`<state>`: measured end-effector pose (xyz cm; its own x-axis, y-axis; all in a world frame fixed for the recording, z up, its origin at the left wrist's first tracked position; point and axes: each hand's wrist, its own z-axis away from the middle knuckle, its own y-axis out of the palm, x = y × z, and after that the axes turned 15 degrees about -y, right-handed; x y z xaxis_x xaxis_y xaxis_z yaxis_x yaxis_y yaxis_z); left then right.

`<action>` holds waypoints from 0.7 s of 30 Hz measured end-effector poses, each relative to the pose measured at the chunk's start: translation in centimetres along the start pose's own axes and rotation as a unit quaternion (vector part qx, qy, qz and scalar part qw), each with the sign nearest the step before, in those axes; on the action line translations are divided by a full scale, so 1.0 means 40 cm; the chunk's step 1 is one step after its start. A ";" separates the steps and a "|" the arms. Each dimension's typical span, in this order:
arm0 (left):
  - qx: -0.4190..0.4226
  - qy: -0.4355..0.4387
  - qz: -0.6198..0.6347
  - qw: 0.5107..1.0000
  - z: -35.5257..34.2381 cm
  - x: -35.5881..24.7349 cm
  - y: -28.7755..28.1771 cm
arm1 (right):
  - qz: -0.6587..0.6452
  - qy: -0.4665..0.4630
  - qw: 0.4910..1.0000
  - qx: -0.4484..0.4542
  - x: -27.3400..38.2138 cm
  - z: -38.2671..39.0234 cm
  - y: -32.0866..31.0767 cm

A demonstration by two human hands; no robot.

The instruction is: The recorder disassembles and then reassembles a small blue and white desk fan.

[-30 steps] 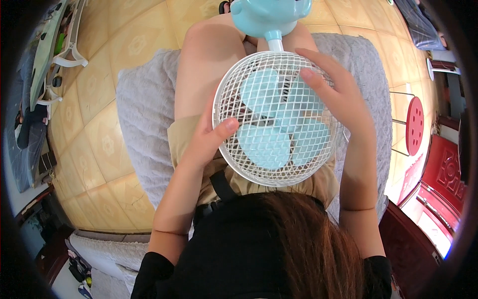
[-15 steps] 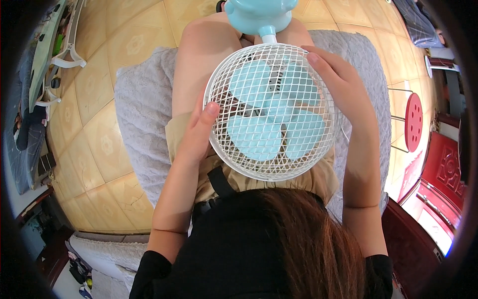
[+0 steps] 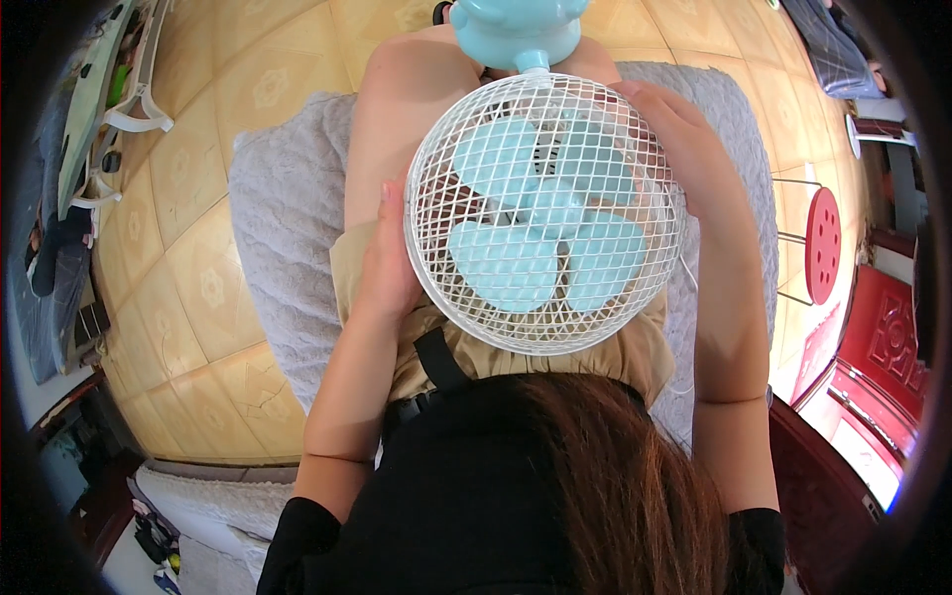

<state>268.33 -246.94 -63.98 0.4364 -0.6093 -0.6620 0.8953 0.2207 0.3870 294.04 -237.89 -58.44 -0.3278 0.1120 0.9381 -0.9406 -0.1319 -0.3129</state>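
A desk fan with a white wire grille [image 3: 543, 335] and light blue blades [image 3: 501, 258] lies face-up over my lap. Its rounded light blue base [image 3: 516, 30] is at the top, beyond the short neck. My left hand [image 3: 390, 263] grips the grille's left rim, thumb along the side and the other fingers hidden underneath. At the upper right rim, my right hand [image 3: 679, 139] has its fingers curled over the edge of the grille. A thin white cord shows below the right side of the fan.
I sit on a grey plush cover [image 3: 283, 278] above a tiled floor [image 3: 188, 317]. At right stand a red round stool [image 3: 821, 245] and red door panels [image 3: 883, 327]. Furniture with white plastic legs [image 3: 139, 111] lines the left side; a light padded sofa [image 3: 198, 526] is at lower left.
The grille has shifted a little up the frame, away from my body. My left thumb has moved off the front mesh to the side, and my right hand has slid outward onto the rim.
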 end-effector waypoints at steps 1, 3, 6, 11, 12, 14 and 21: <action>0.002 -0.003 0.001 1.000 0.001 0.000 0.003 | -0.015 0.004 1.000 -0.001 -0.002 -0.001 0.003; 0.020 0.004 0.009 1.000 -0.011 0.014 -0.004 | -0.011 0.001 1.000 -0.011 -0.022 -0.003 0.004; 0.022 -0.010 0.019 1.000 -0.011 0.022 -0.006 | -0.024 -0.005 1.000 -0.017 -0.027 0.001 0.006; 0.040 -0.006 -0.004 0.999 -0.019 0.031 -0.020 | -0.043 0.020 0.999 -0.005 0.003 0.021 0.020; 0.063 0.024 -0.021 0.998 -0.023 0.033 -0.023 | -0.047 0.014 0.999 0.001 0.000 0.021 0.017; 0.064 0.022 -0.019 0.998 -0.023 0.033 -0.020 | -0.049 0.007 0.999 0.009 -0.013 0.021 0.010; 0.090 0.049 -0.025 0.994 -0.023 0.023 -0.012 | -0.069 -0.008 0.998 -0.008 -0.038 0.023 0.007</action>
<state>268.38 -246.92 -65.38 0.4063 -0.5375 -0.7389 0.8895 0.0475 0.4545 294.36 -238.99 -59.80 -0.1931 0.1131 0.9746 -0.9782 -0.0998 -0.1822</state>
